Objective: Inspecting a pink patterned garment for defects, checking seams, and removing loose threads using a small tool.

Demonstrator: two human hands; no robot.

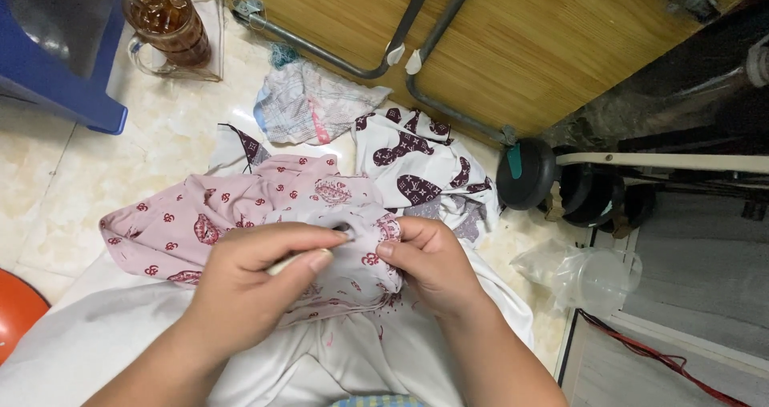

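Pink patterned cloth (240,215) lies bunched on the person's lap, over white fabric (96,335), so both hands can work it close up. Left hand (248,283) has its fingers (308,255) clamped on a thin pale tool (too small to identify) pressed against a fold. Right hand (432,263) pinches that fold, fingers together, keeping it taut. Farther off on the floor (48,175) lie a white cloth with dark shapes (420,163) and a glass mug of brown drink (168,22).
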